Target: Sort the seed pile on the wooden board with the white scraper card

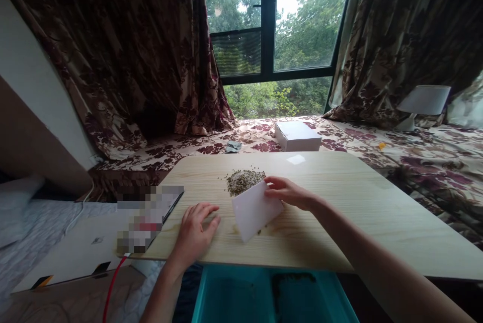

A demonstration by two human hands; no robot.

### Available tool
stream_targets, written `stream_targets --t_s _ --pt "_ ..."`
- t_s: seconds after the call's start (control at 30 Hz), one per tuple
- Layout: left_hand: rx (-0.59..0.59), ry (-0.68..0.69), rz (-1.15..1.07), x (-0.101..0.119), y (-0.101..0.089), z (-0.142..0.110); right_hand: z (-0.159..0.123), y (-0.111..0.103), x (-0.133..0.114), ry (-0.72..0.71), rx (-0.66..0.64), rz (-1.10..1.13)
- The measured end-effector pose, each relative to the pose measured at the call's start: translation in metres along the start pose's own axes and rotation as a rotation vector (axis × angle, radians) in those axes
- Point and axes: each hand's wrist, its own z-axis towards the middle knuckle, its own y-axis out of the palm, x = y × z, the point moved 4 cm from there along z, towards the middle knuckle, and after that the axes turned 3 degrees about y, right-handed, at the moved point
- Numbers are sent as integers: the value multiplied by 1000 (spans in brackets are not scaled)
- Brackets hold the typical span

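Note:
My right hand [284, 193] pinches the upper right edge of a white rectangular card [255, 211], which is tilted above the wooden tabletop [332, 202]. Just behind the card lies a pile of small green-brown and whitish grains [244, 181], its near edge partly hidden by the card. A few loose grains show by the card's lower right side. To the left, my left hand [198, 230] rests at the table with its fingers apart and nothing in them. Below the table's front edge is a teal divided tray [234, 293] with dark bits in its right compartment.
A pixelated flat object [151, 220] lies at the table's left edge, near a red cable [110, 288]. A small white piece [296, 159] sits at the far edge. Behind are a white box [298, 136], crumpled grey-green cloth or paper [233, 147] and a lamp [424, 100].

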Motion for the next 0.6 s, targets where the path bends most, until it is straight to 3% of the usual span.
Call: stream_targets --t_s 0.17,0.43,0.5,0.6 --pt "4 -7 2 0 0 0 -33 7 4 53 -160 -15" --pt "4 -15 0 3 -1 0 -94 27 9 78 -246 -58" --pt "6 -19 1 4 -2 0 -95 22 4 36 -188 -42" --pt "-2 -30 4 3 -1 1 -83 -5 -5 -100 88 10"
